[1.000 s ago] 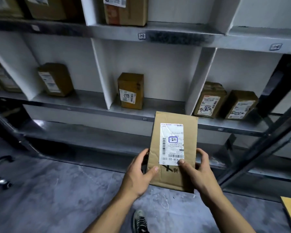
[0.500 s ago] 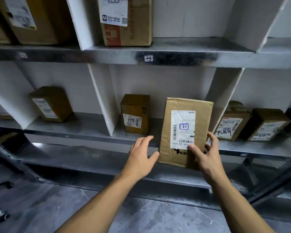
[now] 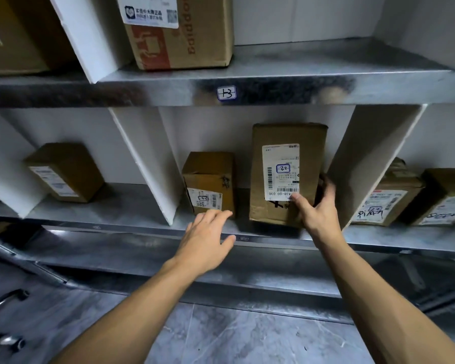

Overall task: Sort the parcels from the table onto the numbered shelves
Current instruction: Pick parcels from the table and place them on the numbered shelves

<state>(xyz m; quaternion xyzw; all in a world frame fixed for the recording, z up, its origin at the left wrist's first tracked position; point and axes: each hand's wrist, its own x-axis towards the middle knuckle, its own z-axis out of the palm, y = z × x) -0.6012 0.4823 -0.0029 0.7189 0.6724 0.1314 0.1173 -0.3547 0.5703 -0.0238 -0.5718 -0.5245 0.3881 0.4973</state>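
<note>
A tall brown parcel [image 3: 286,143] with a white label marked 22 stands upright in the middle compartment of the metal shelf [image 3: 273,239]. My right hand [image 3: 317,215] grips its lower right corner, thumb on the label's bottom edge, fingers behind the box. My left hand [image 3: 208,239] hovers open at the shelf's front edge, just below a smaller brown parcel [image 3: 208,177] that stands to the left in the same compartment. It touches neither parcel.
White dividers [image 3: 147,169] [image 3: 363,164] bound the compartment. The shelf above carries a tag reading 13 [image 3: 226,93] and a large box [image 3: 179,30]. More parcels sit in the left compartment [image 3: 63,172] and the right one [image 3: 389,198]. Grey floor [image 3: 234,337] lies below.
The parcel went from both hands in front of me up onto the middle shelf compartment. My left hand let go of it and hangs open; the camera moved closer.
</note>
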